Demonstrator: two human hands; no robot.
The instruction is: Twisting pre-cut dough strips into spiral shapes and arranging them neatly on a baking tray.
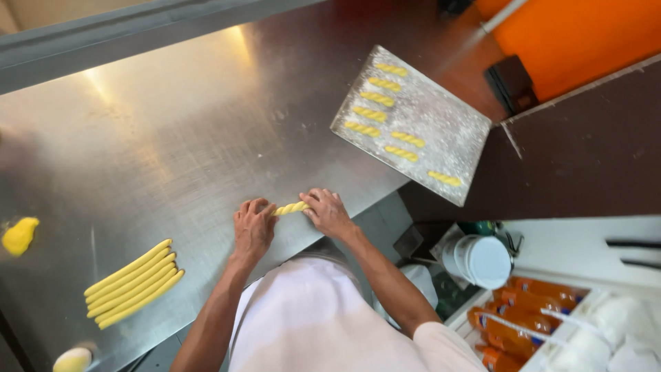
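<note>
1. While a stainless-steel surface (179, 138) is seen from above, a short twisted rope of yellow dough (290, 208) is held between two bare hands at its near edge, just in front of the person's white apron.

2. One end of the twist is pinched by the left hand (253, 229), its fingers curled together around the dough and its heel resting on the surface.

3. The other end is gripped by the right hand (328, 212), fingers bent and closed over the tip; the middle of the twist is left bare between the two hands.

4. Seven finished twists (379, 115) are laid out in two loose rows on a flour-dusted metal tray (441, 131), which is set at an angle well beyond the hands and overhangs the far corner of the surface.

5. A bundle of plain, untwisted dough strips (133, 283), about five, is laid side by side near the left edge of the surface, well apart from the hands.

6. A small lump of yellow dough (19, 235) is left farther to the left, and a pale rounded piece (71, 359) is seen at the bottom corner; what it is cannot be told.

7. Judged from the count, the work is past its midpoint: seven pieces are done, one is in hand, and the strips and the lump are yet to be shaped.

8. A white bucket (482, 260) and orange bottles (523, 317) are stored below at the right.
</note>
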